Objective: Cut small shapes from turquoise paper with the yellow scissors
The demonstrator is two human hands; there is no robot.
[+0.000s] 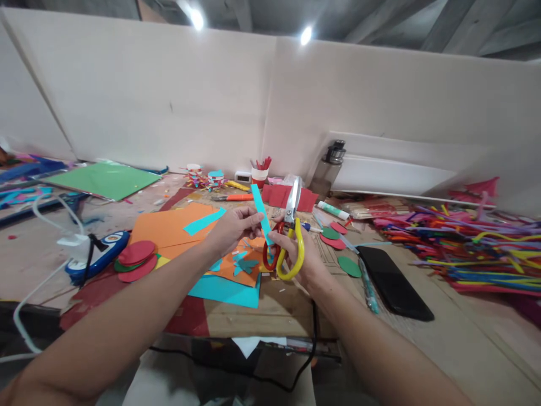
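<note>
My left hand (235, 228) pinches a narrow turquoise paper strip (259, 202) between thumb and fingers, holding it roughly upright above the table. A pair of scissors (291, 208) with one red and one yellow handle is in my right hand (306, 256), blades pointing up and closed together. The strip's lower end reaches down to the fingers of my right hand. Beneath both hands lie orange paper sheets (154, 225) with turquoise cut-out shapes (245, 263) on them. Another turquoise strip (204, 221) rests on the orange paper, and a turquoise sheet (236, 294) sticks out below it.
To the right are a black phone (391, 282), a pen (368, 287), a glue stick (333, 210) and piled pipe cleaners (477, 242). A blue-edged power strip (103, 254) and red paper circles (137, 254) lie left. A bottle (327, 169) stands by the white partition (169, 101).
</note>
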